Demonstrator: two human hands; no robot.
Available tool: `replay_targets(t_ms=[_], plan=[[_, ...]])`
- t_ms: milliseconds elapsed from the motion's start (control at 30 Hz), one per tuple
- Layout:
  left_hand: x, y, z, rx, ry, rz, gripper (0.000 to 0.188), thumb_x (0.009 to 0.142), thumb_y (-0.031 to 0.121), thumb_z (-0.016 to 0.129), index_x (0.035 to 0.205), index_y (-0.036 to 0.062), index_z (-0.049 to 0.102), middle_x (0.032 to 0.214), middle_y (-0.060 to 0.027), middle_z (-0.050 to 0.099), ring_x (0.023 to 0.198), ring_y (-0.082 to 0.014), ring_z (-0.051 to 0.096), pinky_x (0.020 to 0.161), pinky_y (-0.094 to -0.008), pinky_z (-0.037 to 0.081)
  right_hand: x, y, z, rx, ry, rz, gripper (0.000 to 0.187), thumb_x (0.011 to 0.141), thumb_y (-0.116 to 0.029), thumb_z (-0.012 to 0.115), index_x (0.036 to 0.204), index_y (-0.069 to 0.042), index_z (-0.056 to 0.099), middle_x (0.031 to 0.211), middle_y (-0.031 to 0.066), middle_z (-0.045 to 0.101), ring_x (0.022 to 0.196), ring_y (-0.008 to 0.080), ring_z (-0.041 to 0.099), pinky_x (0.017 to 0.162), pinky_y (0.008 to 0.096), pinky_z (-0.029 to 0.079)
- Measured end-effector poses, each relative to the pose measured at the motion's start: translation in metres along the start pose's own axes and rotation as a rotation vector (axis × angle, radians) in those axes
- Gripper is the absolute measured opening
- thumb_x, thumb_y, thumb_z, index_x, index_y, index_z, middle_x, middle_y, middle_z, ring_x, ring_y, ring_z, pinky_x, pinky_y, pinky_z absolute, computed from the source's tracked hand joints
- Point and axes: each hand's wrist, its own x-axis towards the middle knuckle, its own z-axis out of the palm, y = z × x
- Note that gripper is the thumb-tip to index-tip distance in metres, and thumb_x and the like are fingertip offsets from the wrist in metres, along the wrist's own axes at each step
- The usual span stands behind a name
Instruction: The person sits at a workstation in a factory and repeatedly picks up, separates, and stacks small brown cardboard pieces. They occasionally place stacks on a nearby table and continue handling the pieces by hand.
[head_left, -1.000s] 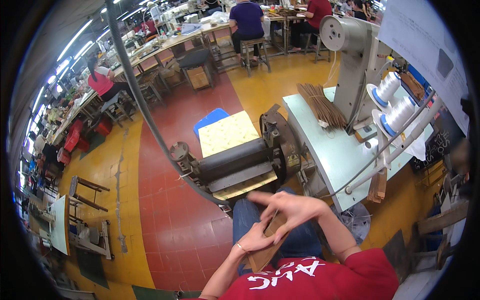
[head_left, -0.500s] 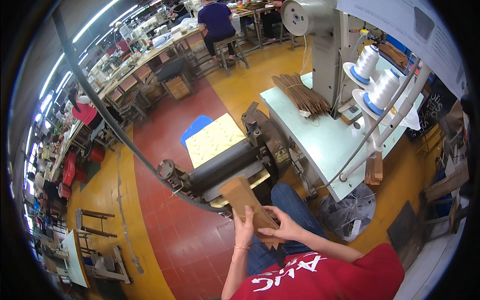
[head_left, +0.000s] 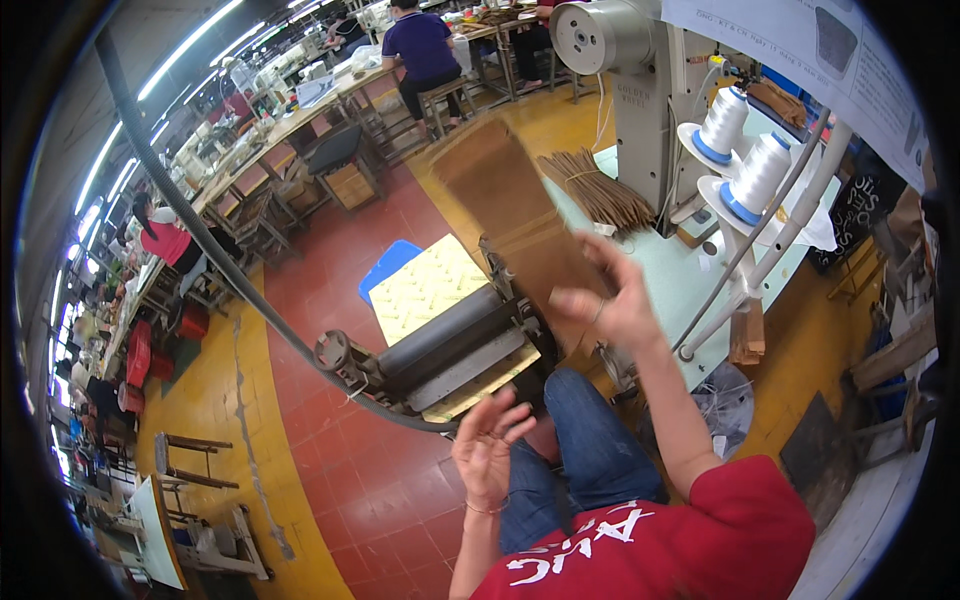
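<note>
My right hand is raised and closed on the lower right edge of a bundle of brown strips, perhaps leather. A thin band runs around the middle of the bundle, which stands tilted and slightly blurred by motion. My left hand is apart from it, empty, with fingers loosely curled and spread, in front of the roller machine. Yellow patterned sheeting lies at the far side of the black roller.
At the right stands a pale green machine table with a tied bundle of brown strips and white thread cones. A hose crosses at left. A clear plastic bag sits by my knee. People work at far benches.
The bundle has gone from both hands near my lap up and away, over the right end of the roller machine. My left hand has let go of it.
</note>
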Motion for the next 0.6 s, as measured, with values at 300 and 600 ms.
replay_targets(t_ms=[300,600], plan=[[-0.107,-0.032,-0.087,0.957,0.269,-0.657,0.034,0.09,0.016,0.063,0.12,0.0006,0.056,0.111,-0.0132,0.066,0.102,-0.0172,0.063,0.086,-0.0301,0.05,0.097,0.009,-0.049,-0.21,0.198,-0.003,0.064,0.076,-0.025,0.08,0.126,0.006,0.053,0.105,0.0152,0.067,0.093,0.018,0.065,0.084,0.0297,0.05],[-0.082,-0.033,-0.12,1.521,-0.163,-0.567,0.048,0.085,0.027,0.066,0.123,0.0001,0.054,0.113,-0.0233,0.062,0.104,-0.0371,0.061,0.089,-0.0417,0.048,-0.027,0.101,-0.014,-0.022,0.749,0.157,0.057,0.091,-0.033,0.064,0.128,0.007,0.045,0.116,0.0187,0.059,0.109,0.0218,0.055,0.096,0.0322,0.042]])
